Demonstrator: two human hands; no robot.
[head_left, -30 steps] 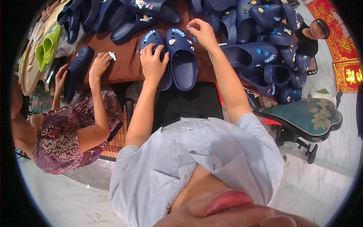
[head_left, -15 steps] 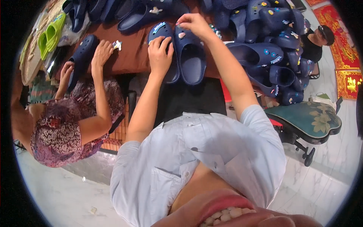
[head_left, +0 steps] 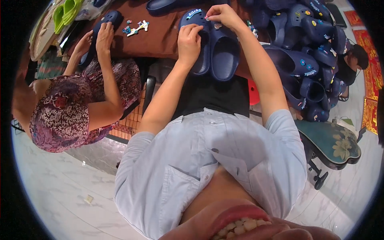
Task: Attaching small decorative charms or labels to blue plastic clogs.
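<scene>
Two navy clogs stand side by side on the brown-covered table, toes pointing away from me. My left hand [head_left: 189,45] is closed over the upper of the left clog [head_left: 203,56], just below a blue nameplate charm [head_left: 195,14] on its toe. Between finger and thumb, my right hand [head_left: 225,17] pinches a small pink charm [head_left: 207,18] at the inner side of that toe. Below the right wrist is the right clog [head_left: 225,60], with a small charm [head_left: 218,26] on its upper.
At left, a person's hand [head_left: 105,37] rests on another navy clog [head_left: 110,18] beside loose charms [head_left: 138,28]. Green clogs [head_left: 66,14] lie farther left. Navy clogs with charms [head_left: 312,26] pile up at right, above a green padded chair [head_left: 330,140]. Another person [head_left: 354,60] is beyond the pile.
The view has shifted, so the table sits higher and farther right. My right fingertips have come slightly closer to the left clog's toe. The neighbour's hands remain on their clog.
</scene>
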